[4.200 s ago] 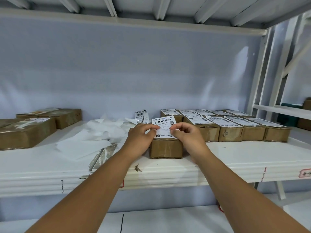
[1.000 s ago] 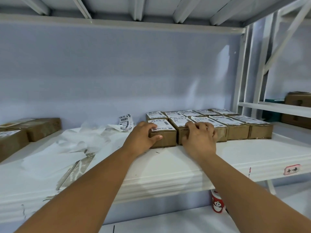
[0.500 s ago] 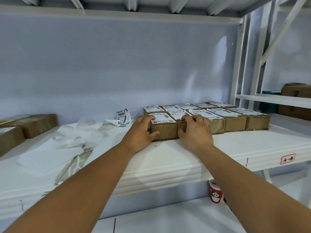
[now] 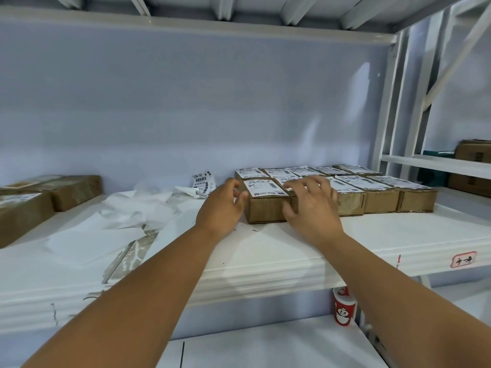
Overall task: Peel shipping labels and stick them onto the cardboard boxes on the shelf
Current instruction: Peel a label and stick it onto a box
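A small cardboard box (image 4: 265,208) with a white shipping label (image 4: 264,187) on top stands at the left end of the front row of labelled boxes (image 4: 377,192) on the white shelf (image 4: 265,251). My left hand (image 4: 221,205) hovers just left of that box, fingers apart and holding nothing. My right hand (image 4: 310,205) rests with spread fingers at the box's right edge, over the neighbouring box. A strip of unpeeled labels (image 4: 203,181) leans against the back wall.
Crumpled white backing paper (image 4: 132,211) litters the shelf's left half. Two larger cardboard boxes (image 4: 47,192) sit at the far left. A red paper cup (image 4: 344,306) stands on the lower shelf. More boxes (image 4: 473,152) fill the rack on the right.
The label was pressed onto the box, and the box was pushed in against the row. My left hand has since come off the box's left side and opened.
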A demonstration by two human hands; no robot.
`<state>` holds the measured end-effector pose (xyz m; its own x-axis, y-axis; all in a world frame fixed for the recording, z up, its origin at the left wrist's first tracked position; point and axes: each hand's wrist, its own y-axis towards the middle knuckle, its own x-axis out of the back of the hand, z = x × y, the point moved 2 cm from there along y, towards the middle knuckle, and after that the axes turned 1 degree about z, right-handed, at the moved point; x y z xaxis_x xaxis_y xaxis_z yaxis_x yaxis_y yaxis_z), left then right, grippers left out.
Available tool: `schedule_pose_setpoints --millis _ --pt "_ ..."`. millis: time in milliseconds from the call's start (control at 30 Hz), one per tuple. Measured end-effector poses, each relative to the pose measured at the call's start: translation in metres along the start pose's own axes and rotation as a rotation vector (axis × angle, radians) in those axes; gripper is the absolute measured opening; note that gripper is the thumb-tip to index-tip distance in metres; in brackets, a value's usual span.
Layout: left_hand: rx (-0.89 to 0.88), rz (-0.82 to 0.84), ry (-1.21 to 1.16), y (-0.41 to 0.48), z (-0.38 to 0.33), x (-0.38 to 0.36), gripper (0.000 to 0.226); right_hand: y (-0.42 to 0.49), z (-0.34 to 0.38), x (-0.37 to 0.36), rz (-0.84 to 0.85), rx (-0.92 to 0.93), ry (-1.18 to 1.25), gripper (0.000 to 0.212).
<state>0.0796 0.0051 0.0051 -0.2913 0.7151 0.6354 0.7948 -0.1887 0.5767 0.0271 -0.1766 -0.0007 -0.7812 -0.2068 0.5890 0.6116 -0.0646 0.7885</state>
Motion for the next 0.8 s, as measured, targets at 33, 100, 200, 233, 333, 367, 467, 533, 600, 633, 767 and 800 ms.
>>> schedule_pose_setpoints --millis 33,100,200,233,333,367,467,533,600,633,767,800 --pt "0.002 -0.010 0.075 0.000 0.004 0.001 0.023 0.000 0.002 0.002 -0.048 0.046 0.003 0.031" --pt "0.019 0.018 0.225 -0.002 0.011 0.007 0.017 0.000 0.008 0.007 -0.107 0.135 0.000 0.030" --pt "0.005 0.028 0.430 -0.003 0.021 0.034 0.021 0.002 0.029 0.011 -0.113 0.342 -0.021 0.033" --pt "-0.038 0.028 0.536 -0.002 0.025 0.045 0.024 0.004 0.039 0.011 -0.105 0.407 -0.017 0.032" --pt "-0.116 0.179 0.770 -0.002 0.049 0.079 0.034 0.012 0.084 0.006 -0.014 0.525 0.035 0.028" --pt "-0.099 0.262 0.804 -0.002 0.061 0.088 0.040 0.015 0.103 0.002 0.063 0.553 0.040 0.028" --pt "-0.001 0.416 0.849 -0.007 0.096 0.103 0.053 0.023 0.150 -0.020 0.342 0.598 -0.066 0.033" --pt "0.069 0.413 0.778 -0.011 0.118 0.107 0.052 0.027 0.170 -0.040 0.480 0.563 -0.135 0.036" --pt "0.075 0.354 0.715 -0.012 0.136 0.111 0.044 0.033 0.181 -0.060 0.549 0.481 -0.159 0.039" --pt "0.068 0.314 0.697 -0.012 0.143 0.113 0.040 0.036 0.183 -0.070 0.573 0.433 -0.164 0.040" --pt "-0.032 0.041 0.734 -0.006 0.144 0.117 0.027 0.056 0.191 -0.102 0.592 0.324 -0.223 0.047" --pt "-0.080 -0.035 0.715 -0.006 0.141 0.116 0.022 0.062 0.192 -0.109 0.590 0.302 -0.242 0.049"
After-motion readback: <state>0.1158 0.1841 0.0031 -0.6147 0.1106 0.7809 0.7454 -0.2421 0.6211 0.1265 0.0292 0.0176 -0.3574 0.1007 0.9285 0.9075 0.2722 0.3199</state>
